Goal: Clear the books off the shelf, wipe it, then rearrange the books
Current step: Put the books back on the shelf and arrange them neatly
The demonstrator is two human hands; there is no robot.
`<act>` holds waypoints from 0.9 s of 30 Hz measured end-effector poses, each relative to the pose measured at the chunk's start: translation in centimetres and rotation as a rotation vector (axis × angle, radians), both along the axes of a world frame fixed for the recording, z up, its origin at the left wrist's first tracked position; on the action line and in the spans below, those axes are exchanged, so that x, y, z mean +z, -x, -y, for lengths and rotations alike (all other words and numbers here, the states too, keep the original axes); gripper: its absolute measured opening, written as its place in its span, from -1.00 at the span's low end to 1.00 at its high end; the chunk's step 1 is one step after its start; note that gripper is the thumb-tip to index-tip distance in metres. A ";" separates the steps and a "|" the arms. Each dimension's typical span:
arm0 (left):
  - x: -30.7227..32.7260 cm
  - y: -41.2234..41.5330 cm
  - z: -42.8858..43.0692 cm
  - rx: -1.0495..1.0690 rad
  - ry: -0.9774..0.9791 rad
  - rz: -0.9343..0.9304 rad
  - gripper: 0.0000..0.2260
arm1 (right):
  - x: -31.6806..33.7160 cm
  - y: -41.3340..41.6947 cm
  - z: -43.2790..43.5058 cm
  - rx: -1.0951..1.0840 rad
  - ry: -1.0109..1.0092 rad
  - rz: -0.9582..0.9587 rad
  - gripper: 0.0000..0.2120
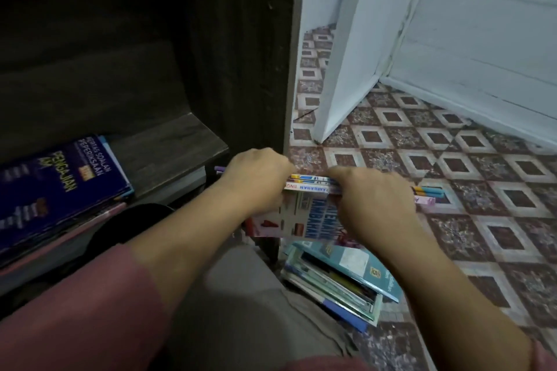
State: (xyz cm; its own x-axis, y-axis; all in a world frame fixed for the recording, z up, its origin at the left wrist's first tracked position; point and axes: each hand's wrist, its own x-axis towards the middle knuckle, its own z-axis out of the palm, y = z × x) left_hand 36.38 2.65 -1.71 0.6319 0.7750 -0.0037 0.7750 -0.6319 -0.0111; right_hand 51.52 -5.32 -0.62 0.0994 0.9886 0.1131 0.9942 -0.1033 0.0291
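- Well to the left of the left hand, a dark blue glossy paperback book [57, 187] lies flat on the dark brown wooden shelf [168, 141], on top of other thin volumes. By my reading, these are not yet cleared.
- Between that book and the left hand the shelf board is bare. The shelf's upright side panel [241, 54] rises just behind the knuckles and is an edge to mind when swinging anything out.
- The left hand [256, 178] curls its fingers round the left end of a bundle of thin, colourful paperback books [304, 214], held off the shelf, just outside the panel.
- The right hand [370, 205] grips the bundle's right end, fingers curled over the top. Clamping both ends probably keeps the floppy volumes squared so that none slides out.
- Directly below both hands, a slumped pile of teal and blue books [334, 280] sits on the floor, likely the setting-down spot.
- Just right of the right hand, a few blue and yellow pens [428, 190] lie on the patterned maroon tile floor [452, 144]. Beyond them the tiles run open to the white wall.
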 end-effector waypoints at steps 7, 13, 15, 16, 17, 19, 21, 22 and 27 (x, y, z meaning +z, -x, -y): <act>4.9 12.5 1.8 0.311 -0.222 -0.047 -0.73 | 1.6 8.2 -4.2 0.456 -0.197 -0.022 -0.60; 5.6 23.5 2.4 0.609 -0.489 0.000 -0.52 | 0.3 19.2 -11.3 0.744 -0.553 -0.159 -0.61; 3.4 27.4 2.1 0.664 -0.567 0.060 -0.47 | -0.8 23.3 -12.8 0.804 -0.570 -0.178 -0.62; 1.9 29.4 2.0 0.693 -0.608 0.075 -0.45 | -1.7 25.3 -13.5 0.835 -0.548 -0.183 -0.61; 0.3 31.3 2.1 0.724 -0.627 0.070 -0.44 | -2.7 27.1 -14.0 0.874 -0.503 -0.185 -0.60; -2.9 34.2 2.7 0.777 -0.613 0.036 -0.49 | -4.6 30.3 -14.4 0.928 -0.349 -0.169 -0.56; -6.0 36.2 3.5 0.789 -0.536 0.020 -0.57 | -6.8 32.5 -14.1 0.954 -0.148 -0.094 -0.52; -7.4 36.9 3.9 0.792 -0.485 0.007 -0.59 | -8.1 33.3 -13.9 0.971 -0.061 -0.067 -0.50; -11.5 39.0 4.2 0.812 -0.291 -0.079 -0.54 | -12.6 34.2 -14.4 0.992 0.072 -0.142 -0.44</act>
